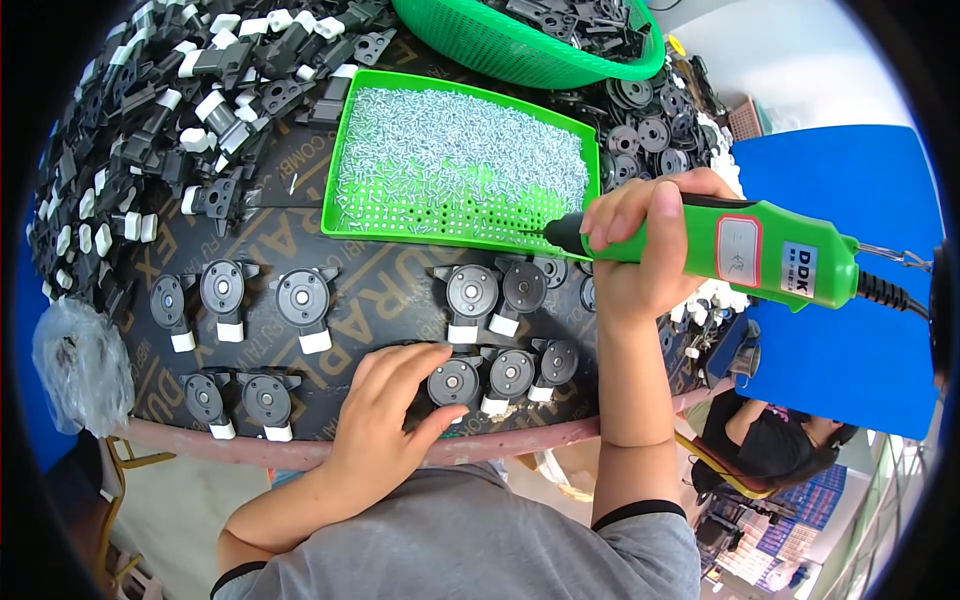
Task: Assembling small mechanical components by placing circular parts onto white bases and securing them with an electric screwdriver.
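A green electric screwdriver [760, 250] lies sideways in my right hand [650, 235], the fingers wrapped round its front end. Its dark nose points left, with the bit over the near right part of a green perforated tray [335, 195] of small silver screws [450, 130]. My left hand [385, 400] rests on the dark table, thumb and forefinger curved round a black disc-shaped part [453, 381] with a white end mostly covered by the thumb. Beside it, to the right, sit similar black parts [512, 372] with white ends; several more [303, 298] stand in rows to the left.
Loose black parts with white ends [220, 120] are heaped at the far left. A green basket [480, 45] of black pieces stands behind the tray. Black discs [655, 135] pile up at the right. A clear plastic bag [80, 365] lies at the left edge. Another person [770, 440] is at lower right.
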A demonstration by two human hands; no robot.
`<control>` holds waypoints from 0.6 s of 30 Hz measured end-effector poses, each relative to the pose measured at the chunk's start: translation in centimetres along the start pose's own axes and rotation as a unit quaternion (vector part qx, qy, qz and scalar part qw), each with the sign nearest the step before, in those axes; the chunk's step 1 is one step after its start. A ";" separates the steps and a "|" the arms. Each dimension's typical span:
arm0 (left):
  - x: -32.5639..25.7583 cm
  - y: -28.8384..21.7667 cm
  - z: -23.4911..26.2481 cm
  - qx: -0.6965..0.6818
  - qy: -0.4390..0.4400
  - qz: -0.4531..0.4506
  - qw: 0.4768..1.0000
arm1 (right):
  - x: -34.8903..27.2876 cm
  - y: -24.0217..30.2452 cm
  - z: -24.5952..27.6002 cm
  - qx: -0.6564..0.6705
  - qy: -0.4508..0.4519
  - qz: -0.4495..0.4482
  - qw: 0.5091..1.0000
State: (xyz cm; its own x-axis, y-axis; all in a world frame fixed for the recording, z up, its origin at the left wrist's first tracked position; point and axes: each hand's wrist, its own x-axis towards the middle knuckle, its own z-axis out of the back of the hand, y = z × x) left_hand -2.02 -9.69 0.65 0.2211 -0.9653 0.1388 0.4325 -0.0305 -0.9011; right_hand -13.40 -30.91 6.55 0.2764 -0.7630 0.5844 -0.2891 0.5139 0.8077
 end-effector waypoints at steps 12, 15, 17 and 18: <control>-0.5 -0.1 0.1 -0.007 0.004 -0.007 1.000 | -0.8 0.2 0.0 0.013 0.004 0.014 1.000; -0.7 0.1 0.0 -0.007 0.003 -0.013 1.000 | -1.0 0.2 0.1 0.015 0.012 0.021 1.000; -0.8 0.3 -0.1 -0.005 -0.001 -0.010 1.000 | -0.9 0.4 0.2 0.039 0.012 0.028 0.999; -0.8 0.5 -0.2 -0.005 -0.009 -0.009 1.000 | -0.8 1.1 0.5 0.057 0.018 0.034 0.998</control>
State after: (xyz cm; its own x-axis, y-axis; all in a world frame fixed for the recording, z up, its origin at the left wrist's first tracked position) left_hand -2.21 -8.98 0.04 0.2284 -0.9599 0.1623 0.4285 -0.0506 -0.9021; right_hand -14.44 -29.90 6.91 0.2844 -0.7124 0.6416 -0.4107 0.5141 0.7530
